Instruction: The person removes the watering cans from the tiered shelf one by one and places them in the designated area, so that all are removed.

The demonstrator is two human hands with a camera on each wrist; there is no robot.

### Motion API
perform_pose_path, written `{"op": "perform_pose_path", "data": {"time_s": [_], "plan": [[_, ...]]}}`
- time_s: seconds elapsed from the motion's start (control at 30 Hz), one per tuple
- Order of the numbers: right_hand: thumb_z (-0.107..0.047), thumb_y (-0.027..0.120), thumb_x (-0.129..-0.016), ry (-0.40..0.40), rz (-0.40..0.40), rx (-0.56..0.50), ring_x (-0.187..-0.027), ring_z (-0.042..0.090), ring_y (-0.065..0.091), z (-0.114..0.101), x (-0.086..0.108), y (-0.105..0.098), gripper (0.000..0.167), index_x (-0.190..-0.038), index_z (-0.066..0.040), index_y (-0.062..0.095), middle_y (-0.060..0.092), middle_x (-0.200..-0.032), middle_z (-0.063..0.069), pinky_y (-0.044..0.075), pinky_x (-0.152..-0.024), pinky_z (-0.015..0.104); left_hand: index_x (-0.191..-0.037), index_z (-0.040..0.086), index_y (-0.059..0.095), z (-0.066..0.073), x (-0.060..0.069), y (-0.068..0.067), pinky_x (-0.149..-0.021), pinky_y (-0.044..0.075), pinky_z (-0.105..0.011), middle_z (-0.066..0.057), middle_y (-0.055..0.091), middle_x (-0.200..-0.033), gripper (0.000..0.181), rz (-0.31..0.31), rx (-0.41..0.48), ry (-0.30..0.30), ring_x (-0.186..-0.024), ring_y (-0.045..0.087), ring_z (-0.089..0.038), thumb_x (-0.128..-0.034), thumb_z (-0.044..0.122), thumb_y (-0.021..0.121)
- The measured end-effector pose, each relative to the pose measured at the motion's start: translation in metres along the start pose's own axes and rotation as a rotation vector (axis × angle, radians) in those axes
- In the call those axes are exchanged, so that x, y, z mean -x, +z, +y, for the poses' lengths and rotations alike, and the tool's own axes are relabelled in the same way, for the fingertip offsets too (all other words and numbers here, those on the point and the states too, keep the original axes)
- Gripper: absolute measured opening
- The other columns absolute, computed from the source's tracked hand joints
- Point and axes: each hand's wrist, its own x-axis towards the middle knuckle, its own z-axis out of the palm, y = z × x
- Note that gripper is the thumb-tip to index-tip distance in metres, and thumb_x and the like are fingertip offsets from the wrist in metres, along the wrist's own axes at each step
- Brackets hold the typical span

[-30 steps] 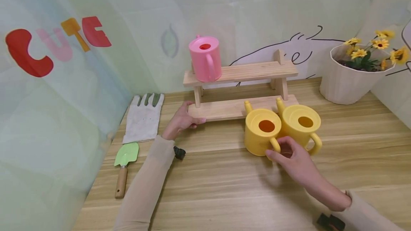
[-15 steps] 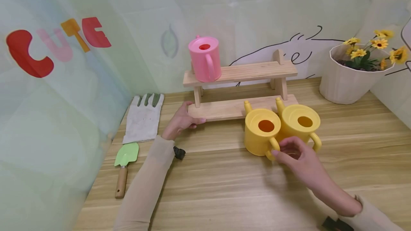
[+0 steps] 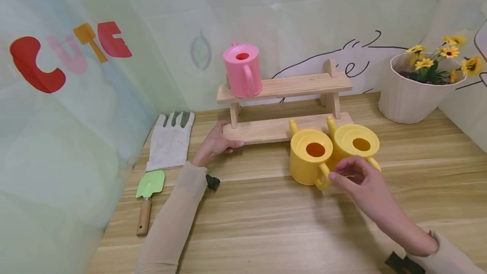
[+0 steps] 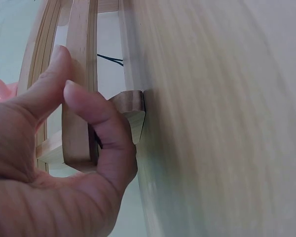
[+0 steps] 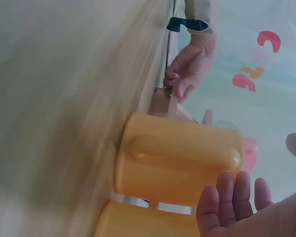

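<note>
Head view: 2 yellow watering cans [image 3: 305, 165] are stood side by side on the worktop [image 3: 258, 223], before 1 wooden shelf [image 3: 262, 130]. The shelf's lower board is gripped by the left hand [image 3: 216, 142]; 1 pink watering can [image 3: 239, 79] is seated above. 1 glove [image 3: 169, 143], 1 trowel [image 3: 148, 193] and 1 flowerpot [image 3: 409, 94] are seen.

Left wrist: 1 board end is clasped.

Right wrist: right hand [image 5: 237, 212] is released, 4 fingers extended beside 1 yellow can.

A glove [image 3: 169, 145] lies at the left, a trowel [image 3: 150, 184] just nearer; a pot [image 3: 409, 98] of yellow flowers [image 3: 450, 52] stands far right.
</note>
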Motion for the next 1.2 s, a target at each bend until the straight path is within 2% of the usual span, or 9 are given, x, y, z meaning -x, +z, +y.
{"op": "perform_pose_path", "data": {"time_s": [0.17, 0.37, 0.6, 1.0, 1.2], "plan": [[-0.016, 0.079, -0.101, -0.026, 0.023, -0.01, -0.095, -0.002, 0.065, -0.008, -0.003, -0.005, 0.028, -0.121, -0.004, 0.064, 0.066, -0.101, -0.017, 0.054, -0.084, 0.01, -0.169, 0.008, 0.022, -0.002, -0.001, 0.0, -0.056, 0.054, -0.017, -0.025, 0.054, -0.144, 0.104, -0.003, 0.003, 0.001, -0.082, 0.061, -0.015, -0.0898, 0.002, 0.089], [-0.024, 0.077, -0.104, -0.034, 0.02, 0.013, -0.1, -0.001, 0.063, -0.019, -0.01, -0.015, 0.034, -0.126, -0.005, 0.061, 0.065, -0.107, -0.013, 0.053, -0.086, 0.008, -0.169, 0.007, 0.022, -0.003, -0.001, 0.0, -0.057, 0.054, -0.017, -0.026, 0.053, -0.145, 0.104, -0.003, -0.005, 0.005, -0.083, 0.061, -0.015, -0.0904, 0.003, 0.088], [-0.029, 0.075, -0.105, -0.093, 0.037, 0.037, -0.104, 0.001, 0.064, -0.035, -0.02, -0.022, 0.035, -0.127, -0.006, 0.061, 0.066, -0.112, -0.01, 0.051, -0.089, 0.004, -0.169, 0.008, 0.024, -0.003, -0.002, 0.0, -0.058, 0.054, -0.017, -0.024, 0.055, -0.143, 0.102, 0.002, -0.008, 0.008, -0.089, 0.061, -0.017, -0.0897, 0.002, 0.089], [-0.036, 0.075, -0.106, -0.142, 0.057, 0.039, -0.108, 0.006, 0.064, -0.062, -0.04, -0.017, 0.037, -0.127, -0.009, 0.062, 0.069, -0.117, -0.003, 0.051, -0.091, 0.006, -0.169, 0.008, 0.023, -0.002, -0.001, -0.001, -0.058, 0.055, -0.018, -0.025, 0.053, -0.146, 0.102, -0.002, -0.009, 0.01, -0.086, 0.061, -0.016, -0.0905, 0.003, 0.088], [-0.038, 0.076, -0.105, -0.171, 0.029, 0.031, -0.11, 0.012, 0.062, -0.076, -0.051, -0.011, 0.038, -0.127, -0.01, 0.062, 0.066, -0.117, -0.001, 0.051, -0.091, 0.008, -0.169, 0.008, 0.022, -0.002, -0.001, -0.001, -0.058, 0.055, -0.018, -0.027, 0.051, -0.148, 0.102, -0.005, -0.006, 0.008, -0.083, 0.061, -0.015, -0.0911, 0.004, 0.088]]}}
